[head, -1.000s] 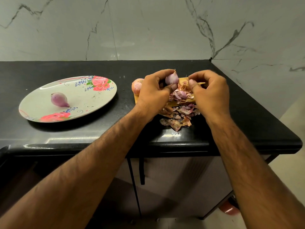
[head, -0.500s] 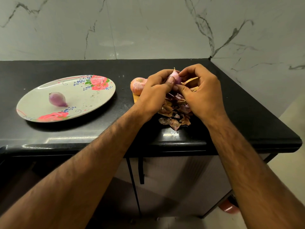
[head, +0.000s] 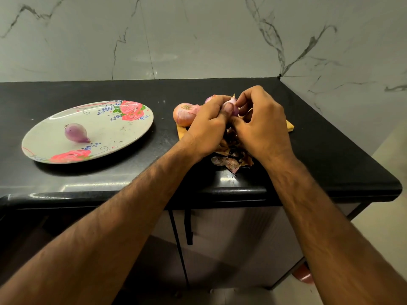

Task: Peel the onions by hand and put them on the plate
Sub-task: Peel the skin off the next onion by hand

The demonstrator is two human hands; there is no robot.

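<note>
My left hand (head: pixel 207 126) grips a small purple onion (head: pixel 234 104), thumb pressed on its front, above the wooden board (head: pixel 290 126). My right hand (head: pixel 262 124) meets it from the right, its fingertips pinching at the top of the same onion. An unpeeled pinkish onion (head: pixel 185 114) sits on the board's left end, and part of another shows behind my left fingers. One peeled purple onion (head: pixel 76 132) lies on the flowered plate (head: pixel 123 128) to the left. Loose dry skins (head: pixel 231 160) are piled under my hands.
The black counter (head: pixel 330 150) ends at a rounded front edge close to the skins, and its right corner lies near my right wrist. Marble wall stands behind and to the right. Cabinet doors with a black handle (head: pixel 189 227) are below.
My right hand has come in from the right and closed against the onion held by my left hand. The onion has stayed in the left hand's grip over the board.
</note>
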